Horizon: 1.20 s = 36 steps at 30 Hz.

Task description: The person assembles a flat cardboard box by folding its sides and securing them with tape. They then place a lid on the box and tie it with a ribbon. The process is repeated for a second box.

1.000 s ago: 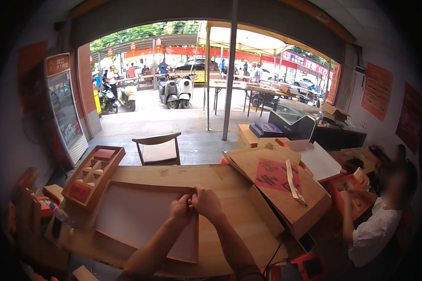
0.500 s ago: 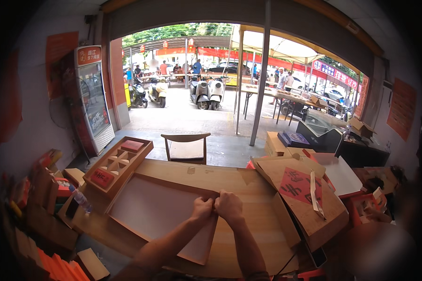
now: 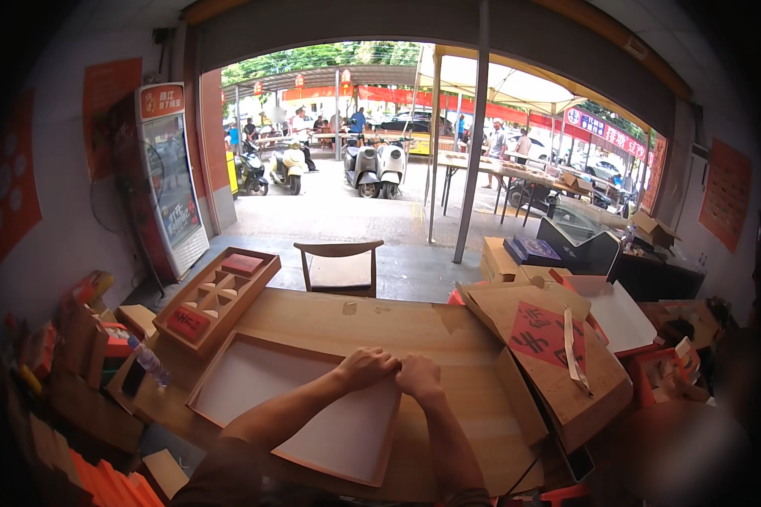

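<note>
A shallow brown cardboard box lid (image 3: 262, 378) with a white inside lies on the wooden table, its open side up. My left hand (image 3: 368, 369) reaches across the lid to its far right corner, fingers closed on the rim. Right beside it, my right hand (image 3: 418, 376) is closed on the same corner from the outer side. The knuckles hide the corner itself. Beyond the lid's far left side stands a divided box (image 3: 220, 291) with round pale items and red packets in its compartments.
A large brown carton panel with a red label (image 3: 539, 334) rests on the table's right side, beside an open white-lined box (image 3: 610, 313). A water bottle (image 3: 150, 362) lies at the left. Past the table stands a chair (image 3: 338, 269). Another person's hand (image 3: 693, 390) shows at far right.
The lid has turned slightly and its far edge sits nearer to me. My left hand has risen a little and turned over the corner; my right hand has lowered slightly beside it.
</note>
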Tool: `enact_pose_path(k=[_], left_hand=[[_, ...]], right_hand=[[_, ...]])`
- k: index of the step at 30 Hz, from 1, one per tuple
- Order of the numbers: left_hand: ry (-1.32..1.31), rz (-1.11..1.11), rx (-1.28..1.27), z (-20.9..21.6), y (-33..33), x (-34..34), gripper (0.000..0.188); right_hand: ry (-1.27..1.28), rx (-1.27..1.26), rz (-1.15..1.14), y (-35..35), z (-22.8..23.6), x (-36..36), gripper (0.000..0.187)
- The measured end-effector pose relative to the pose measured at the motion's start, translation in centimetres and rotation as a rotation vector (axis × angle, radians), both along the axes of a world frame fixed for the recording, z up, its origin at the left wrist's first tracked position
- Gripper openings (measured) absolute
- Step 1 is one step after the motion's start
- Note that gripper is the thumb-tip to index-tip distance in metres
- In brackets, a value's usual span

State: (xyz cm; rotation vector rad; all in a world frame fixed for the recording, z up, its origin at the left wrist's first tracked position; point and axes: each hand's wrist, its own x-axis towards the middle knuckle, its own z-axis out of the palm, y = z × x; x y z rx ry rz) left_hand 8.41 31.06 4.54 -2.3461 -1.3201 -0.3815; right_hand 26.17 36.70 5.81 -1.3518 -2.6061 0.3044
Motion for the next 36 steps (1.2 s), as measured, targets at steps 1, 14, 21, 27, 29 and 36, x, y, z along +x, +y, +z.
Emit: enact_pose_path(k=[1,14,21,27,29,36], left_hand=[[-0.007,0.001,-0.058,-0.7,0.5,0.1,0.01],[-0.115,-0.196,-0.345,-4.4,4.5,-1.1,0.019],[-0.105,-0.079,-0.297,-4.2,4.1,0.5,0.018],[0.025,-0.044,-0.421,4.0,-3.6,3.3,0.031],[0.076,-0.054,-0.745,6.6,-6.5,3.5,0.034],[-0.278,-0.378,-0.738,-0.4,-15.3,2.5,0.021]], right_hand=[[-0.022,-0.011,0.002,0.2,-0.2,0.0,0.026],[-0.076,-0.075,-0.021,3.1,-3.0,1.5,0.023],[-0.072,0.043,0.072,4.6,-4.0,3.4,0.023],[0.118,0.096,-0.032,5.7,-6.3,12.6,0.021],[0.099,0.106,-0.242,4.4,-5.9,14.3,0.018],[0.152,0.06,-0.441,-0.2,-4.6,14.6,0.015]])
